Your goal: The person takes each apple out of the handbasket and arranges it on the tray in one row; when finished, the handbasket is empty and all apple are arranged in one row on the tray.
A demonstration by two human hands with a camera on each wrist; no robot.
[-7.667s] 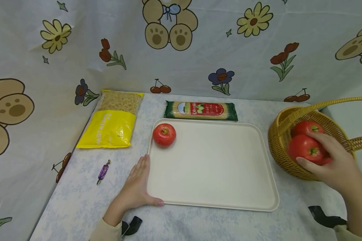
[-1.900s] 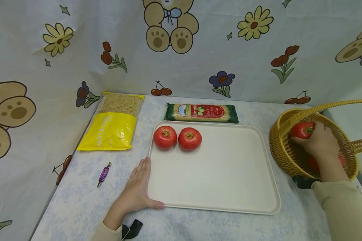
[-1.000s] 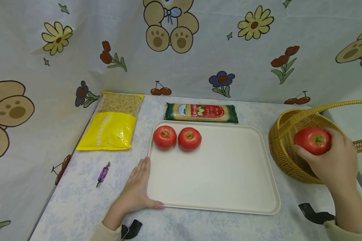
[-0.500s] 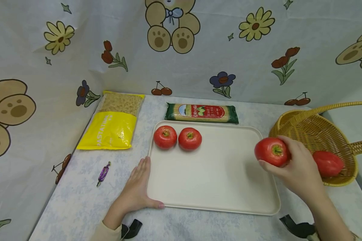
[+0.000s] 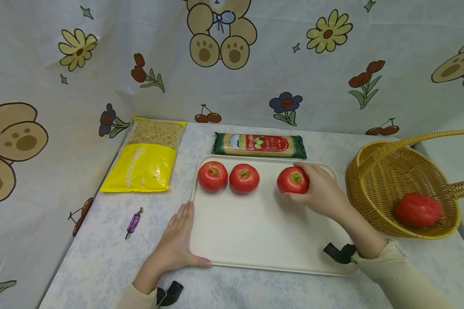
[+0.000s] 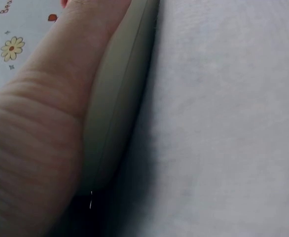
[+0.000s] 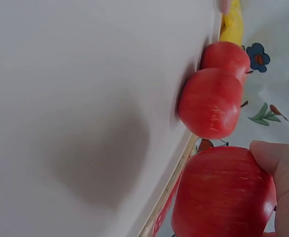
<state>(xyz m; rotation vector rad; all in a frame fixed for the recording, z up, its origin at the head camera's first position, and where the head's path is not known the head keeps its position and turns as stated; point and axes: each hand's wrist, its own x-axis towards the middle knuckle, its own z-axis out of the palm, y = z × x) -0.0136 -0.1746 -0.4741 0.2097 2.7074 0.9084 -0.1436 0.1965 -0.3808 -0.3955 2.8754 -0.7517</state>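
A: What are you holding in your right hand (image 5: 325, 191)?
B: You pinch a red fruit (image 5: 291, 180) between thumb and fingers, above the right half of the white tray (image 5: 263, 231) and toward its far edge (your right wrist view shows it held clear of the tray).
A: And your left hand (image 5: 174, 242)?
B: You rest it against the tray's near left corner, fingers straight along the left side, thumb at the near edge.
A: What else lies about you?
B: A second fruit (image 5: 213, 176) sits in the tray's far left corner, a third fruit (image 5: 244, 178) just beside it. On your right, a wicker basket (image 5: 361, 206) holds a fourth fruit (image 5: 418, 210). A green-ended packet (image 5: 259, 145) lies just beyond the tray; a yellow bag (image 5: 143, 167) and a purple-wrapped sweet (image 5: 133, 223) lie to the tray's left.
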